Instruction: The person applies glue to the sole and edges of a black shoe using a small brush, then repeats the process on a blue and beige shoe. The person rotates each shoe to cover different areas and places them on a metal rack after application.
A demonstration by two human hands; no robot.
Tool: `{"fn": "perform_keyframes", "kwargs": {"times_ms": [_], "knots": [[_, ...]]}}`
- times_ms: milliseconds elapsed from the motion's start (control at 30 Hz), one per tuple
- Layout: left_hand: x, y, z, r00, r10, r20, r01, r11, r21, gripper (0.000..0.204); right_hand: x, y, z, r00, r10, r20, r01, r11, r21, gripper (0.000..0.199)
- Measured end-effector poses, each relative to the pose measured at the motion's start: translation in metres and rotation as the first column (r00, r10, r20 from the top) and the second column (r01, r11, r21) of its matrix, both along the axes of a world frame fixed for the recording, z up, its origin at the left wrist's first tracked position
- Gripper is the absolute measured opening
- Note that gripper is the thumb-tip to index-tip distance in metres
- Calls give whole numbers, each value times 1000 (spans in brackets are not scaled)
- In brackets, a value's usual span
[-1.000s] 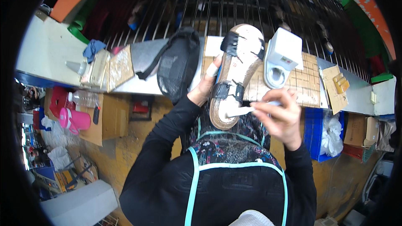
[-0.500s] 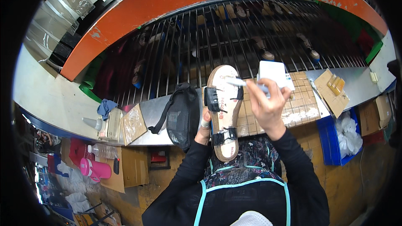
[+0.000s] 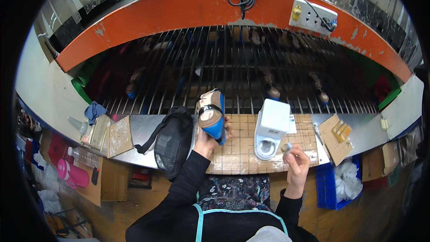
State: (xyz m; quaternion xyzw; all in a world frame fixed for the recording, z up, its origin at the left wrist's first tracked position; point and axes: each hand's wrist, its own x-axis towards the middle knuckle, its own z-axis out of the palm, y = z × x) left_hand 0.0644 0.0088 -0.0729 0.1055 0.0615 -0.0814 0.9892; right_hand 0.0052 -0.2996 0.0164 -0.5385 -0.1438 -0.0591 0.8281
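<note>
My left hand (image 3: 207, 140) is wrapped round a sandal (image 3: 210, 116) with black straps, a cream footbed and a blue underside, held tilted above the work surface. Its heel end points toward me, and part of my palm is hidden behind it. At the right, my right hand (image 3: 297, 163) pinches a small pale tool (image 3: 286, 147); its kind is hard to make out. Just left of that hand stands a white dispenser (image 3: 274, 118) with a round cup at its foot. The work surface is a taped brown cardboard sheet (image 3: 239, 161).
Left of the cardboard lies a black mesh pouch (image 3: 172, 148). Beyond is a metal-rod rack (image 3: 242, 85) with several sandals, under an orange beam (image 3: 156, 18). A board with yellowish blocks (image 3: 338, 134) lies right, above a blue crate (image 3: 326, 188). A pink jug (image 3: 74, 174) stands low left.
The sandal has swung from footbed-up to tilted, showing its blue underside. My right hand has drawn away from it to the right, beside the dispenser. The whole view has shifted.
</note>
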Motion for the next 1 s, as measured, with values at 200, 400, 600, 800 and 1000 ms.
{"fn": "perform_keyframes", "kwargs": {"times_ms": [200,400,600,800,1000], "knots": [[103,49,-10,917,266,-296,-216,957,191,69,32,-51,-12,981,-190,35,187,980,64,13],[162,102,-13,728,623,-286,-390,719,575,62,95,-58,-22,963,-257,-79,246,961,-128,22],[171,135,-19,722,628,-291,-417,730,541,54,204,-23,-41,939,-318,-132,235,873,-428,44],[158,150,-27,467,839,-280,-593,532,604,40,274,14,-62,934,-246,258,335,358,-872,60],[164,157,-50,401,850,-341,-709,524,473,67,307,48,-81,984,-88,152,170,250,-953,81]]}}
